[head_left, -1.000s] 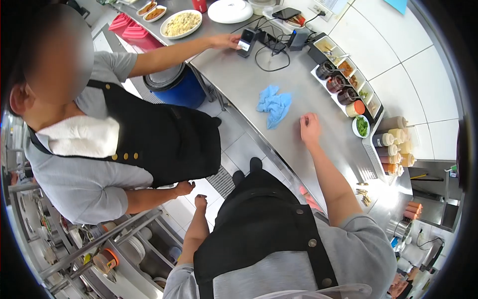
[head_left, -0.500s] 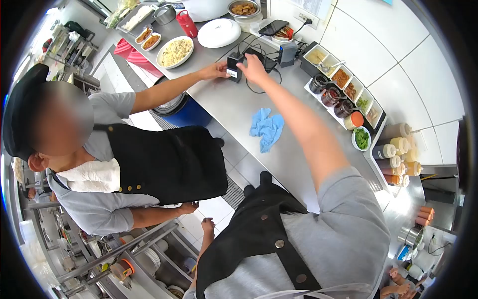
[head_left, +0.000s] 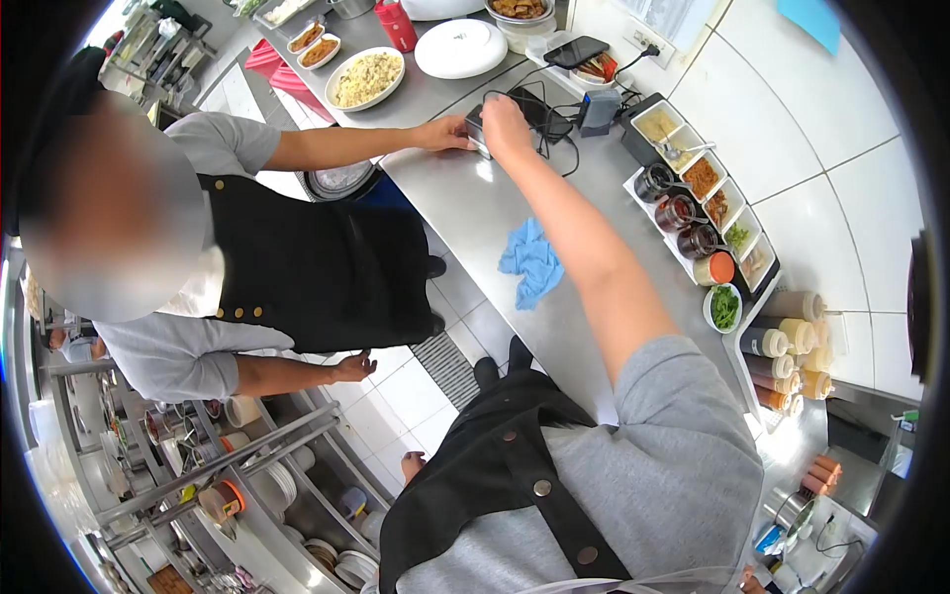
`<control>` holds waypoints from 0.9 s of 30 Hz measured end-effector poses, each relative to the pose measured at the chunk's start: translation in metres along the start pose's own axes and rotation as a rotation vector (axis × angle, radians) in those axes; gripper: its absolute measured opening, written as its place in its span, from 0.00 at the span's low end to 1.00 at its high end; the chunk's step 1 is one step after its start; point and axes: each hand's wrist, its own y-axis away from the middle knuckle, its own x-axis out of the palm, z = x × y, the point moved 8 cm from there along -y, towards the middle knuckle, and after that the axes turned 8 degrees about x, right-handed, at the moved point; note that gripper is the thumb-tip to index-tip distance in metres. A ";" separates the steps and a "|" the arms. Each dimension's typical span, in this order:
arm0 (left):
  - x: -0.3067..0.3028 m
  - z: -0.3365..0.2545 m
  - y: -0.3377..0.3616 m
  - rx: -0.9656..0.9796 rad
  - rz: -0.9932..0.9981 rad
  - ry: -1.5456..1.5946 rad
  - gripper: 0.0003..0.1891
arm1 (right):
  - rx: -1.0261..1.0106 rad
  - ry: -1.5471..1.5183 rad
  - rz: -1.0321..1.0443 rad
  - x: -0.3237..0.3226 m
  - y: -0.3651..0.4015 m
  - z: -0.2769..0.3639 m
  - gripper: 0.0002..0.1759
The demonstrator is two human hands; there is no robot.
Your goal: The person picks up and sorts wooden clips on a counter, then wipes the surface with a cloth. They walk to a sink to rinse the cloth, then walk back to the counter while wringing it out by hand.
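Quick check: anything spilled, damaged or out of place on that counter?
No spill or damage shows. Three things look untidy: a blue cloth lies crumpled on the counter, loose cables loop near the right hand, and a phone appears to rest on a food container, an odd spot.

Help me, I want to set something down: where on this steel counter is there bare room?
Two patches of the counter look bare: one between the blue cloth and the co-worker's arm, another between the right forearm and the jars. It's crowded around the phone, grey box and white lid, and beside the bottles.
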 end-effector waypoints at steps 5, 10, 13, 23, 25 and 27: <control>-0.030 -0.047 -0.020 -0.304 -0.081 0.394 0.14 | -0.044 0.088 -0.015 0.007 -0.001 0.002 0.10; -0.029 -0.053 -0.056 -0.321 -0.113 0.554 0.15 | -0.014 0.086 -0.029 0.010 -0.002 -0.001 0.10; -0.029 -0.071 -0.060 -0.338 -0.075 0.542 0.14 | -0.151 -0.050 -0.144 -0.010 0.013 0.016 0.10; -0.026 -0.089 -0.061 -0.254 0.080 0.328 0.16 | -0.177 -0.608 0.171 -0.053 0.170 0.046 0.15; -0.028 -0.096 -0.077 -0.214 0.096 0.387 0.16 | -0.143 -0.672 0.332 -0.054 0.200 0.037 0.13; -0.022 -0.102 -0.104 -0.198 0.125 0.481 0.16 | -0.102 -0.756 0.462 -0.051 0.226 0.022 0.12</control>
